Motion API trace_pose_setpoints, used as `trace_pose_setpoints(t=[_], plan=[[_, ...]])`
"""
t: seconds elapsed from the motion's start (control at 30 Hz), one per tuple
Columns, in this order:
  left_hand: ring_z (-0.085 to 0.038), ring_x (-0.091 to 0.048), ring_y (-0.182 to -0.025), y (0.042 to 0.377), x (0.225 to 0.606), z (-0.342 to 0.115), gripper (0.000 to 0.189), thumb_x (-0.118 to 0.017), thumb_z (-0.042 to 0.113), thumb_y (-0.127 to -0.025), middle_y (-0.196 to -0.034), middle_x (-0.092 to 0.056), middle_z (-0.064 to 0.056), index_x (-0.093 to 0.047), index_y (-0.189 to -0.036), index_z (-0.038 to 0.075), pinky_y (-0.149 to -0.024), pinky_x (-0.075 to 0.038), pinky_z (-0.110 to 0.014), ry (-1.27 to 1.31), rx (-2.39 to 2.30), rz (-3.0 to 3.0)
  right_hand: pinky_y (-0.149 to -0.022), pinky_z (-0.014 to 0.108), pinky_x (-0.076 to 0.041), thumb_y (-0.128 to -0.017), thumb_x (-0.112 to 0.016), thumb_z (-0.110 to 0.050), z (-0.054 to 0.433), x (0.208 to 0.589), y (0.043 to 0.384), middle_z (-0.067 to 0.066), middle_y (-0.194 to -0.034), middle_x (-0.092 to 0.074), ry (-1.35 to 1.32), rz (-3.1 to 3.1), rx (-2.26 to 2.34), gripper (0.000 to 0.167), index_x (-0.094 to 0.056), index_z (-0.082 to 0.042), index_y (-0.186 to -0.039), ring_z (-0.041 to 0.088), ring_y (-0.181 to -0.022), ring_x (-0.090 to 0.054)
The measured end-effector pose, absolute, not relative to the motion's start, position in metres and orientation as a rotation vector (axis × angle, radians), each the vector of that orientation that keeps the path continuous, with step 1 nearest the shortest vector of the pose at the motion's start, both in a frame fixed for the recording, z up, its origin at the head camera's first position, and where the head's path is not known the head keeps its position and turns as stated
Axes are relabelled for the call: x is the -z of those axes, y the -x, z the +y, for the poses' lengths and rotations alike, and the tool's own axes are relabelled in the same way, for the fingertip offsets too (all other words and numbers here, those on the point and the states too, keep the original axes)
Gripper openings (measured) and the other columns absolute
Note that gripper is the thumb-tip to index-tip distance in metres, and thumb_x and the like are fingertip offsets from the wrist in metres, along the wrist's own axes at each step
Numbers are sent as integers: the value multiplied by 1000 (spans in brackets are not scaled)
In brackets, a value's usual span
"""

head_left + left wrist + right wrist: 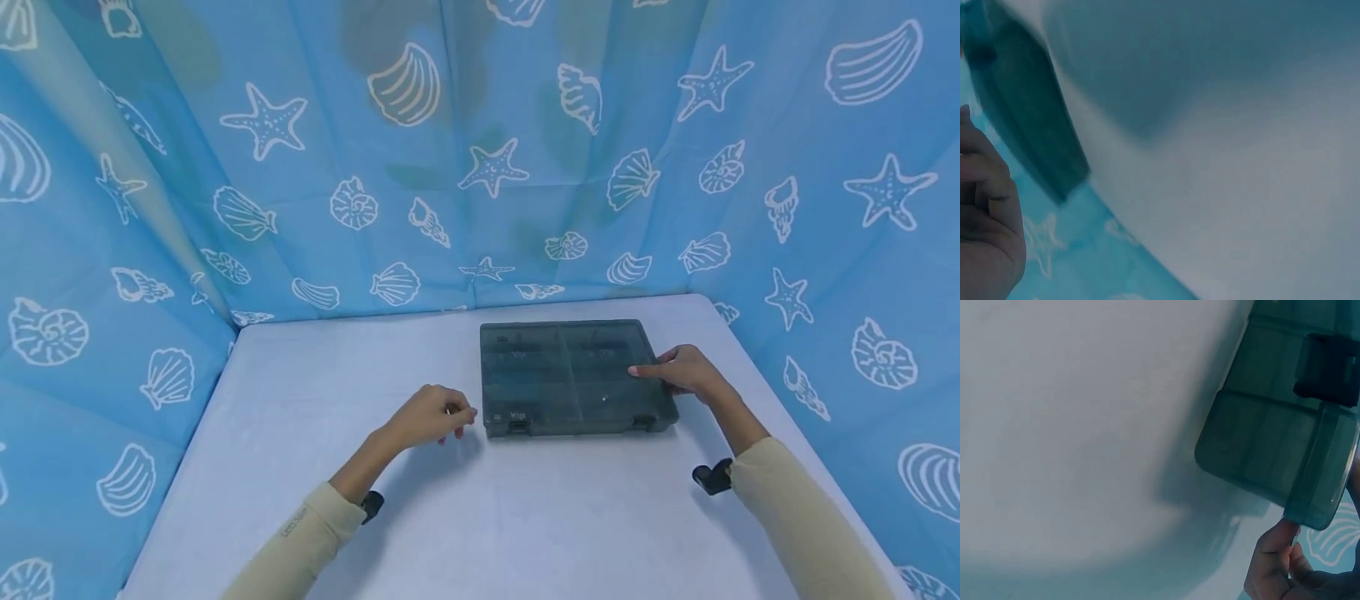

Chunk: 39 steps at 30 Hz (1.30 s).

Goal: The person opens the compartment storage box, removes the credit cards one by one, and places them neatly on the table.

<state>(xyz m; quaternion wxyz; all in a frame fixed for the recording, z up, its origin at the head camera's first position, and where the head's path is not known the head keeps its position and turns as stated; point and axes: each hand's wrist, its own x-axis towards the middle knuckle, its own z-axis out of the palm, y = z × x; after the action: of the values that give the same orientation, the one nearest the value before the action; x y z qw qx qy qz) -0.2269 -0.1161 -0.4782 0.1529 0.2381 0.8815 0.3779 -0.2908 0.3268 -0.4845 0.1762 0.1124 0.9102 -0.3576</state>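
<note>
A dark translucent compartment box [566, 375], its lid closed and two latches along the front, lies toward the back of the white table. My right hand [686, 371] grips its right edge, thumb over the lid and the other fingers at the side. In the right wrist view, fingertips [1279, 540] meet the corner of the box [1260, 444] near a black latch [1332, 369]. Just off the box's left edge, my left hand [435, 414] hovers with loosely curled fingers and nothing in them. The left wrist view has that hand [988, 212] beside the box [1025, 103].
Blue curtains [300, 208] with white shells and starfish enclose the table at the back and both sides. The white tabletop [525, 517] extends in front of the box. A black wrist camera [712, 477] sits at the right sleeve, another [372, 506] at the left.
</note>
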Motion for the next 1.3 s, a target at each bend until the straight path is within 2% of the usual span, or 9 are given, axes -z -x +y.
trace_pose_setpoints(t=[0.13, 0.27, 0.47, 0.6, 0.77, 0.9, 1.13, 1.3], plan=[[-18, -56, -45, 215, 494, -80, 41, -49, 34, -103, -65, -67, -2, -73, -94, 3, -41, -44, -26, -610, -1220, 2300, -90, 50, -53, -71, -79, -60, 324, 484, 298, 35, -129, -43, -353, 2566, 1015, 111, -34, 18, -135, 46, -112, -52], [-14, -58, -47, 202, 511, -50, 56, -41, 46, -103, -73, -71, -8, -70, -104, -1, -40, -45, -23, -357, -1445, 2034, -91, 50, -53, -71, -80, -60, 322, 486, 300, 34, -130, -42, -383, 2552, 1026, 112, -32, 17, -136, 47, -114, -51], [-12, -62, -52, 194, 529, -25, 63, -38, 54, -102, -81, -71, -5, -64, -111, -3, -47, -52, -24, 74, -1780, 1698, -92, 49, -52, -72, -79, -58, 320, 487, 301, 34, -131, -42, -387, 2547, 1042, 109, -32, 17, -137, 47, -116, -50], [-14, -65, -59, 192, 534, -14, 54, -41, 48, -103, -83, -68, -4, -59, -111, -2, -57, -58, -28, 200, -1993, 1492, -93, 51, -51, -74, -79, -56, 321, 486, 299, 34, -131, -41, -381, 2547, 1045, 107, -32, 17, -137, 47, -116, -50], [-16, -67, -66, 189, 539, -1, 35, -38, 32, -107, -81, -64, -7, -51, -103, 0, -70, -60, -32, 185, -2213, 1294, -94, 52, -50, -74, -79, -56, 323, 484, 298, 35, -132, -40, -367, 2553, 1052, 107, -32, 18, -136, 48, -117, -49], [-15, -65, -64, 189, 542, 5, 30, -33, 27, -107, -78, -61, -8, -47, -101, 0, -70, -60, -33, 186, -2287, 1237, -95, 51, -50, -75, -78, -56, 323, 485, 299, 34, -132, -40, -356, 2551, 1054, 106, -32, 17, -137, 47, -117, -49], [-14, -65, -67, 190, 542, 9, 28, -31, 21, -106, -78, -61, -7, -48, -98, 0, -70, -60, -29, 246, -2321, 1239, -97, 52, -49, -73, -78, -58, 324, 486, 299, 33, -132, -40, -334, 2531, 1076, 109, -31, 16, -137, 48, -117, -48], [-13, -67, -63, 188, 544, 13, 20, -29, 8, -101, -77, -61, -7, -48, -98, 1, -65, -59, -25, 282, -2373, 1243, -97, 52, -48, -74, -77, -59, 326, 490, 302, 35, -135, -37, -337, 2521, 1076, 111, -29, 17, -139, 49, -120, -47]])
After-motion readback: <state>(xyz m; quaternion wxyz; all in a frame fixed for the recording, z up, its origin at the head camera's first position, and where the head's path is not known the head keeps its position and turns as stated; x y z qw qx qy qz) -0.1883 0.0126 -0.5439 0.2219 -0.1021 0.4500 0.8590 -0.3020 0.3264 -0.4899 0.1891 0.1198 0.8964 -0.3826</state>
